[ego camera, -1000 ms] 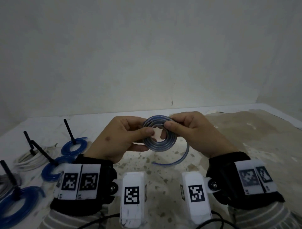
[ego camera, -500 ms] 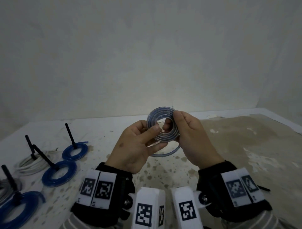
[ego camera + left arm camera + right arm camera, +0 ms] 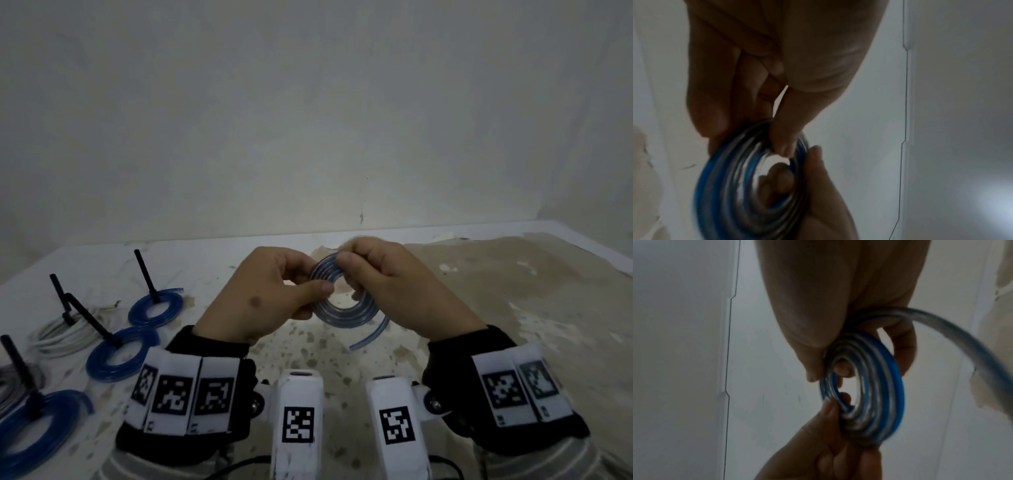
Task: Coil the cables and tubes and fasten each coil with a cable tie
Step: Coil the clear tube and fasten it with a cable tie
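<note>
Above a stained white table (image 3: 513, 291), the left hand (image 3: 263, 294) and right hand (image 3: 387, 284) are both pinching the blue tube coil (image 3: 346, 308); closer, curled fingers (image 3: 783, 139) are gripping its rim, while the free tail (image 3: 953, 331) is needing tucking flat before tying.

Both raised side by side above the desk (image 3: 513, 281), wrists in black bands. Left hand (image 3: 263, 294) curled, thumb pinching the tube coil (image 3: 346, 308) at its left side. Right hand (image 3: 387, 284) curled over the coil's top right, fingertips gripping it.
</note>
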Tool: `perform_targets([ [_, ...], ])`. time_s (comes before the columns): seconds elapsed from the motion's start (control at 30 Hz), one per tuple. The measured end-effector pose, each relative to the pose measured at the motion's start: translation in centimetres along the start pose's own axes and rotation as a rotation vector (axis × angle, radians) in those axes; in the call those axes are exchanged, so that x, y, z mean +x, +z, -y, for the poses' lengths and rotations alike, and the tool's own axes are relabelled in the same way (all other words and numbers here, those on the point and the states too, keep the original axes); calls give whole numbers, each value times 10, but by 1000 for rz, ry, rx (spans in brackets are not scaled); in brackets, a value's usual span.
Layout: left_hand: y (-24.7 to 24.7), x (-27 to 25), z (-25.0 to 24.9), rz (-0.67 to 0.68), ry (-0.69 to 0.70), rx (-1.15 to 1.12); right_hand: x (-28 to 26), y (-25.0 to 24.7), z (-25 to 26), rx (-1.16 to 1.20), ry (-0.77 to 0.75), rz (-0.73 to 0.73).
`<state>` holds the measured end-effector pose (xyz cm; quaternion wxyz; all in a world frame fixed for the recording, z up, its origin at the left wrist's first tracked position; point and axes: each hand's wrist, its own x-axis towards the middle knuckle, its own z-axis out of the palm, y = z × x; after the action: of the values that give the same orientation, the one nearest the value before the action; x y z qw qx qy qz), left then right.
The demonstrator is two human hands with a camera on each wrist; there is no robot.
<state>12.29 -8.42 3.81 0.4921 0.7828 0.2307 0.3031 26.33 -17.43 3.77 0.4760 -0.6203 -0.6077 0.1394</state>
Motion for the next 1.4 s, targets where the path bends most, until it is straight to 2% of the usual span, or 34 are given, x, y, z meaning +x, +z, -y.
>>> perform_targets([
  [0.13,10,5,6,-100,-55,-237,1,0,-3,337,63,-145],
  [0.3,23,8,5,-183,-114,-544,4,10,-5,605,149,-212],
  [0.43,31,4,6,-122,-142,-539,2,7,-8,352,138,-276],
  [0.53,27,4,4,-62,-113,-416,-1,2,-8,162,108,-215],
  [0.63,24,6,3,-100,-62,-409,-1,9,-5,53,77,-130],
  [0.8,26,5,2,-128,-49,-430,0,15,-3,106,64,-131],
  [0.93,26,6,-2,-130,-52,-567,0,15,-2,341,165,-187],
  [1.0,26,6,-3,-122,-66,-657,-1,15,-1,454,216,-152],
  [1.07,26,6,-3,-126,-94,-731,-3,12,1,369,222,-106],
  [1.17,28,7,-1,-146,-149,-824,-3,9,-1,105,210,-61],
  [1.3,31,7,-1,-107,-147,-867,-8,-2,-3,-101,202,23],
  [1.4,32,6,-2,-67,-129,-860,-21,-25,-11,-102,355,36],
])
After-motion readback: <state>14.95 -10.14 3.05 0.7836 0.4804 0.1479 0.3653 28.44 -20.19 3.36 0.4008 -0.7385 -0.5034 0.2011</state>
